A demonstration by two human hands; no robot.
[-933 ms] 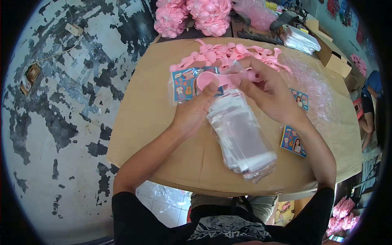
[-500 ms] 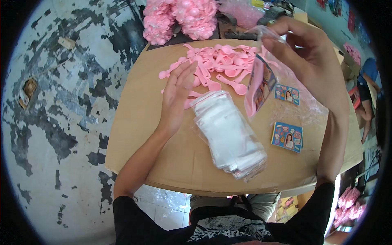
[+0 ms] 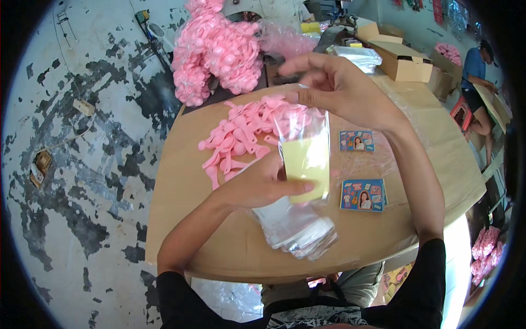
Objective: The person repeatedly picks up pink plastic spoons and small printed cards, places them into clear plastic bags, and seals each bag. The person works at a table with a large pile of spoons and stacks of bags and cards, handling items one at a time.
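- When counted, one clear bag (image 3: 300, 129), held roughly upright over the table (image 3: 181, 236), between both hands.
- Inside the clear bag, one plain yellow card (image 3: 306, 159), filling the lower part.
- Left hand (image 3: 260, 183), one: closed on the bag's lower left side, thumb across the front.
- Right hand (image 3: 350, 93), one: fingers curved and blurred at the bag's upper end; whether gripping the film, impossible to tell.
- Bag stack (image 3: 298, 236), one, of clear sleeves, fanned, just below the held bag; overlapping too much for a count.
- Blue printed cards, two lots, right of the bag: one farther lot (image 3: 356, 141); one nearer lot (image 3: 362, 194), more than one edge showing.
- Pink spoons (image 3: 235, 140), one loose pile, beyond counting, behind the left hand.
- Bulging clear sacks (image 3: 235, 60), at least two, behind the pile; packed with pink pieces.
- Cardboard boxes (image 3: 405, 63), at least two, back right; contents hidden.
- Seated person (image 3: 475, 71), one, far right, blue top.
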